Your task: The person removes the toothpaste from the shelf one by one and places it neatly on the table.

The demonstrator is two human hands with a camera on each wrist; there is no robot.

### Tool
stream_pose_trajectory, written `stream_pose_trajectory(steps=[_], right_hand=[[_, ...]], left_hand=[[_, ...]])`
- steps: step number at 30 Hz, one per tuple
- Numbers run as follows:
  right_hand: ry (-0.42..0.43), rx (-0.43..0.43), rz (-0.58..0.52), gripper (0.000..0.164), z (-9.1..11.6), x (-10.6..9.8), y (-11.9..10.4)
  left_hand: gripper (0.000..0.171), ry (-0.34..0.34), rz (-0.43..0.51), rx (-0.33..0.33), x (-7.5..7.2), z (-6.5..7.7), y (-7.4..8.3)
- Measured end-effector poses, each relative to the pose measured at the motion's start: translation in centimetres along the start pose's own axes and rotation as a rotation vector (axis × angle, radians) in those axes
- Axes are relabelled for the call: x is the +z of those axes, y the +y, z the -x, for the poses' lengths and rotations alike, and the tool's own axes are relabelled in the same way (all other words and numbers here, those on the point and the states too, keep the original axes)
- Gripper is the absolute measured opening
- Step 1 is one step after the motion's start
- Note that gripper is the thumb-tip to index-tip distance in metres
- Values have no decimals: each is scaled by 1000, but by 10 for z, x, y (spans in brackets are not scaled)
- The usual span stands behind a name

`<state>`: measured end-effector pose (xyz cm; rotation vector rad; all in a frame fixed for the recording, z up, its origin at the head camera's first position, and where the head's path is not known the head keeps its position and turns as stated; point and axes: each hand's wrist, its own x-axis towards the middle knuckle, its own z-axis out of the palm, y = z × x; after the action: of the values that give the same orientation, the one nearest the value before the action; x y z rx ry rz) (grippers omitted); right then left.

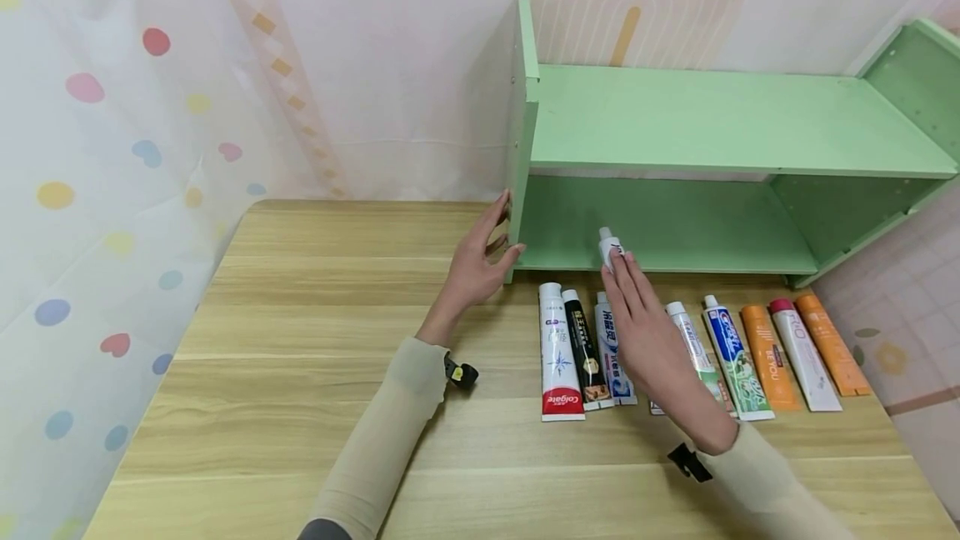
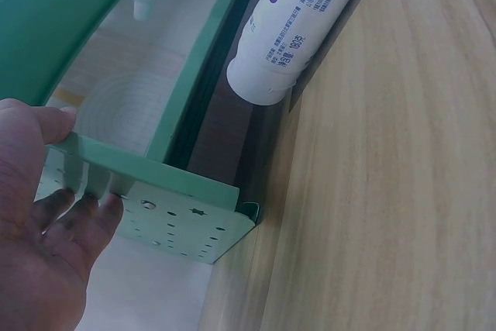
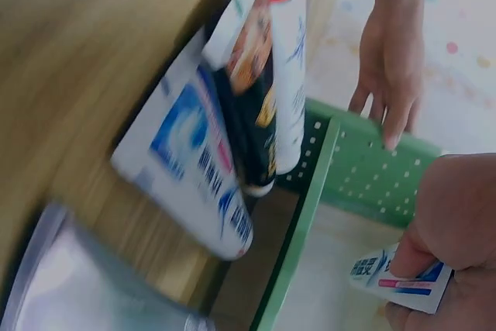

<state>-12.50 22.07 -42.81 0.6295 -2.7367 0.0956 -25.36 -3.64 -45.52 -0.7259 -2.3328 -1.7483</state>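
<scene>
My left hand (image 1: 480, 261) grips the left side panel (image 1: 520, 148) of a green shelf. In the left wrist view, the thumb lies over the panel's edge and the fingers touch its outer face. At the front of the lower compartment, my right hand (image 1: 651, 336) holds a white and blue toothpaste tube (image 1: 611, 248), cap pointing toward the shelf. The right wrist view shows thumb and fingers pinching this tube (image 3: 376, 270); in the head view, the hand covers most of it. Below lie a Colgate tube (image 1: 559, 357), a black tube (image 1: 587, 352) and a blue-white tube (image 1: 609, 340).
Right of the right forearm lie a green-white tube (image 1: 697, 352), a Crest tube (image 1: 738, 361), two orange tubes and a white tube with a red cap (image 1: 804, 352). They rest on a wooden table (image 1: 300, 340) before the shelf. A patterned cloth (image 1: 390, 65) hangs behind.
</scene>
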Motion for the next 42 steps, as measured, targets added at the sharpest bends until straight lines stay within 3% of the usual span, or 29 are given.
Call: stream_pose_trajectory(steps=[6, 13, 19, 27, 31, 37, 42], right_hand=[[-7, -39, 21, 95, -2, 4, -18], [5, -82, 32, 77, -6, 11, -39], [-15, -86, 27, 80, -10, 13, -56], [17, -144, 28, 71, -9, 18, -78], [4, -168, 36, 73, -8, 20, -86], [-81, -180, 64, 89, -9, 24, -96], [-105, -191, 99, 76, -13, 31, -104]], left_hand=[[80, 3, -5, -4, 1, -1, -1], [80, 15, -8, 10, 2, -1, -2], [81, 27, -4, 4, 2, -2, -2], [77, 22, 19, 8, -1, 5, 25], [76, 17, 15, 5, -2, 6, 28], [78, 20, 23, 4, 0, 2, 15], [81, 26, 19, 24, 3, -2, 0]])
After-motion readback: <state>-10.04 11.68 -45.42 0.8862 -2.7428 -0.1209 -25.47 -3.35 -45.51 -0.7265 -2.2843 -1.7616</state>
